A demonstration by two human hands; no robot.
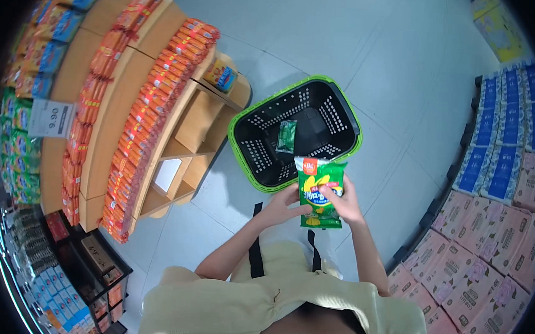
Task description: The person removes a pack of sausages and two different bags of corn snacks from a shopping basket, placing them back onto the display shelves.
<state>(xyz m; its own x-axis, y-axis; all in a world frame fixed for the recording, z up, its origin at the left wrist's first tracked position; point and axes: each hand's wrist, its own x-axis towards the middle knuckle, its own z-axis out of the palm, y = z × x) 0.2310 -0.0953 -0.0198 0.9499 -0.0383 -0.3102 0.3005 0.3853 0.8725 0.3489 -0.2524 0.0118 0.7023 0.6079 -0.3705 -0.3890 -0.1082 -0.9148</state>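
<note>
A green snack packet (318,197) with yellow pictures and a red label is held upright in front of my body. My right hand (346,203) grips its right side, the thumb lying across the front. My left hand (285,206) is at the left edge, its fingers closed against the packet and partly hidden behind it. Just beyond the packet, a black shopping basket (244,142) with a bright green rim stands on the floor. Inside the basket lies a smaller-looking green packet (286,136).
To the left, a stepped wooden shelf (114,127) carries rows of red-orange sausage packs (155,105), with a price sign (52,119) behind. Pink cartons (457,264) and blue-and-white packs (486,150) are stacked along the right. Pale floor tiles (399,114) run between them.
</note>
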